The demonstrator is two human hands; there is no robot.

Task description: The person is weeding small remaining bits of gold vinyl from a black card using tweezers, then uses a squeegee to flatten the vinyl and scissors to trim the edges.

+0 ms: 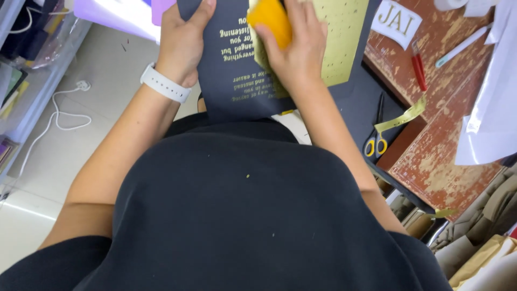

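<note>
Left hand (pixel 180 46) pinches the dark card (pixel 237 64); right hand (pixel 296 46) presses an orange pad (pixel 272 19) closed-gripped.

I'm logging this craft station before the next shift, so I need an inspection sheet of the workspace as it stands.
Surface: worn red-brown wooden table, paint flaking.
Job's things: dark card with gold lettering, gold foil sheet over it, orange pad pressed on top.
Clutter: yellow-handled scissors, red-handled tool, white pen, gold foil strip, white paper sheets.
Grippers: left hand, white watch on its wrist, holds the card's edge; right hand presses the pad.
Cables: white cable on the floor.
Surroundings: pale tiled floor, shelving at left.
</note>
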